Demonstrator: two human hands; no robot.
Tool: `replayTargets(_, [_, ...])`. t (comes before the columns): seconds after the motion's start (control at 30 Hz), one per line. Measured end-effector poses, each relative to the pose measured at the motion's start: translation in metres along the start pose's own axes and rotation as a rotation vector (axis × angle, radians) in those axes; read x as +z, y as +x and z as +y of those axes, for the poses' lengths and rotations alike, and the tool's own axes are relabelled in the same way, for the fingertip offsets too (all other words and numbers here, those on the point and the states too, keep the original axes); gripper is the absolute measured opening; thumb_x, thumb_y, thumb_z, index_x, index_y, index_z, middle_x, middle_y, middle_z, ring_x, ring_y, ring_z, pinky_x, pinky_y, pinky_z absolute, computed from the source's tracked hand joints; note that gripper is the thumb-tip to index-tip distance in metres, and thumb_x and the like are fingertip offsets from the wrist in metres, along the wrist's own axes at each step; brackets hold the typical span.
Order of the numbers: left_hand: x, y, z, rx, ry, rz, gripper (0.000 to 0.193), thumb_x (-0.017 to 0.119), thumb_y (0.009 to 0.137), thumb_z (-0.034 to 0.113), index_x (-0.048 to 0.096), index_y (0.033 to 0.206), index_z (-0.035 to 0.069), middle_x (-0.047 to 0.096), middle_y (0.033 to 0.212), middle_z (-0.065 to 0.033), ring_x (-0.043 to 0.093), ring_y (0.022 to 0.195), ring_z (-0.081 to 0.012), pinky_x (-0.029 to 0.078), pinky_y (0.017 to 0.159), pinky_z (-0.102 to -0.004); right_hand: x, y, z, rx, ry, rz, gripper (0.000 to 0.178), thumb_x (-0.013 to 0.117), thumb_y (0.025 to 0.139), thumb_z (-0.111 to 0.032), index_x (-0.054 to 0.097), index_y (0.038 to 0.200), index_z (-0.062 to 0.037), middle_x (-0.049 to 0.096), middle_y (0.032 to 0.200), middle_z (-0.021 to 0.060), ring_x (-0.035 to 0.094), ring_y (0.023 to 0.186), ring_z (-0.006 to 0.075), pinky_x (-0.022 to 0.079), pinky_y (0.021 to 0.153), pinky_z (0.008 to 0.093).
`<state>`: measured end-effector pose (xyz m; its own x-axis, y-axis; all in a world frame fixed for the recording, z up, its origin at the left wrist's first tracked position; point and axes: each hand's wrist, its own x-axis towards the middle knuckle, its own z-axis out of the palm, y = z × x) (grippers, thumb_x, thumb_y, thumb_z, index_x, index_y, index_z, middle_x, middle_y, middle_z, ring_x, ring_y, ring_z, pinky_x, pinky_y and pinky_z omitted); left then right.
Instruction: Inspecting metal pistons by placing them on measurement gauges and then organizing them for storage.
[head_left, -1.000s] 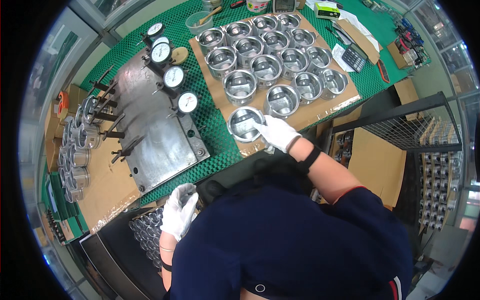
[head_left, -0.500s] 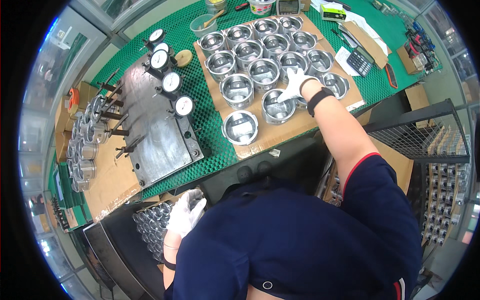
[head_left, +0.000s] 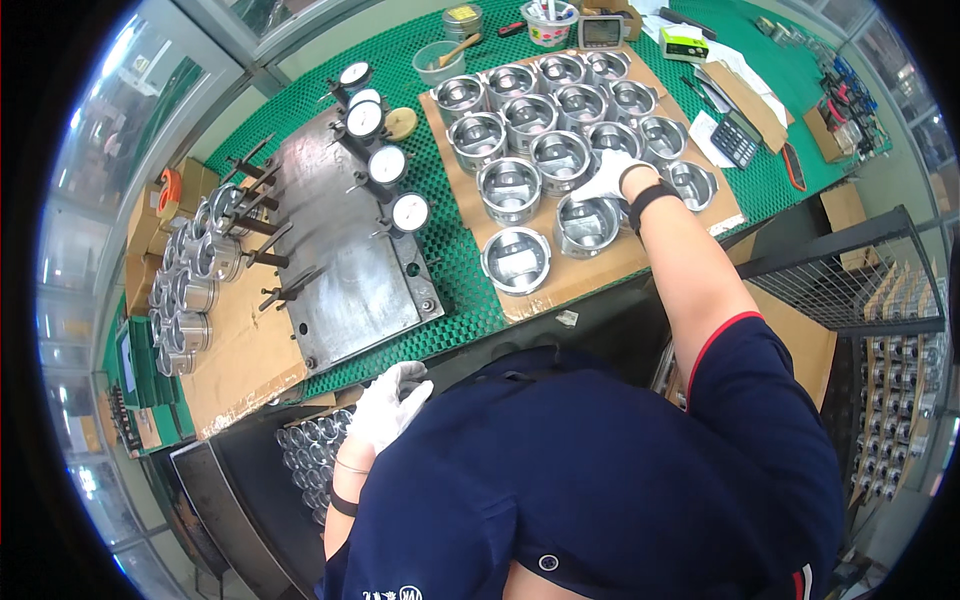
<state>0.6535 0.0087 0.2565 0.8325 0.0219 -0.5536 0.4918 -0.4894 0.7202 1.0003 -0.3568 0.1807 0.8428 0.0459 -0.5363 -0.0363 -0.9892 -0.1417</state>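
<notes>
Right hand: gloved right hand (head_left: 610, 180) over the near rows, fingers extended and slightly parted, tips at the rim of the near-edge piston (head_left: 588, 230); whether they grip it or only rest there cannot be told, as the palm covers the spot.
Left hand: gloved left hand (head_left: 386, 408) near the body, below the bench edge; fingers loosely curled, thumb apart, nothing visible in the grasp.
Piston rows: engine pistons (head_left: 509, 190) stand open end up in staggered rows on the cardboard sheet (head_left: 560, 287); presumably crown-down for a steady seat, leaving the bores exposed to view and the rims easy to take.
Cardboard: lies over the green mat (head_left: 468, 300), probably to keep finished metal from marking.
Gloves: white, likely worn against fingerprints.
Gauge fixture: steel plate (head_left: 350, 235) left of the rows; dial gauges (head_left: 410, 212) along its right side, faces up, apparently for reading from above.
Second lot: stacked pistons (head_left: 197, 292) beyond the plate's left side, apart from the main rows.
</notes>
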Motion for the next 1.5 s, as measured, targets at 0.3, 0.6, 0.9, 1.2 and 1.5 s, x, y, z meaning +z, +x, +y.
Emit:
replayTargets(0.3, [-0.005, -0.01, -0.022, -0.046, -0.005, 0.073, 0.046, 0.066, 0.095, 0.025, 0.054, 0.129, -0.004, 0.065, 0.122, -0.0169, 0.063, 0.11, -0.0233, 0.05, 0.097, -0.0343, 0.011, -0.015, -0.02, 0.06, -0.07, -0.021, 0.131, 0.083, 0.053, -0.068, 0.031, 0.15, 0.0034, 0.037, 0.152, 0.0255, 0.042, 0.138, 0.0374, 0.04, 0.11, 0.0483])
replayTargets(0.6, [-0.005, 0.009, -0.025, -0.023, -0.024, 0.059, 0.045, 0.066, 0.095, 0.025, 0.056, 0.127, -0.004, 0.067, 0.115, -0.017, 0.066, 0.105, -0.0217, 0.052, 0.094, -0.0333, 0.022, -0.023, -0.033, 0.2, 0.047, 0.128, 0.114, 0.073, 0.069, -0.06, 0.024, 0.152, 0.0012, 0.026, 0.155, 0.0314, 0.034, 0.141, 0.0433, 0.036, 0.113, 0.0477])
replayTargets(0.9, [-0.011, 0.017, -0.041, 0.048, -0.006, 0.054, 0.045, 0.066, 0.095, 0.025, 0.056, 0.128, -0.004, 0.068, 0.118, -0.0165, 0.066, 0.107, -0.0216, 0.052, 0.095, -0.0336, 0.019, -0.031, -0.018, 0.178, 0.057, 0.119, 0.08, 0.068, 0.075, -0.048, 0.05, 0.139, -0.0039, 0.052, 0.139, 0.0242, 0.055, 0.126, 0.0351, 0.047, 0.104, 0.0432])
replayTargets(1.2, [-0.012, 0.015, -0.053, -0.075, -0.051, 0.003, 0.04, 0.065, 0.095, 0.023, 0.059, 0.126, -0.003, 0.068, 0.119, -0.0163, 0.067, 0.107, -0.0213, 0.052, 0.095, -0.0334, 0.03, -0.036, -0.02, 0.272, 0.075, 0.077, 0.077, 0.068, 0.075, -0.047, 0.052, 0.139, -0.0072, 0.055, 0.139, 0.0203, 0.056, 0.127, 0.0338, 0.047, 0.104, 0.0425])
replayTargets(1.5, [0.005, 0.073, -0.035, 0.087, -0.09, -0.233, 0.034, 0.065, 0.095, 0.012, 0.056, 0.124, -0.004, 0.066, 0.12, -0.0147, 0.065, 0.111, -0.0206, 0.05, 0.098, -0.0317, 0.057, -0.004, 0.013, 0.276, 0.027, 0.107, 0.06, 0.061, 0.085, -0.03, 0.051, 0.138, -0.0045, 0.052, 0.142, 0.0215, 0.053, 0.129, 0.0351, 0.047, 0.103, 0.0467])
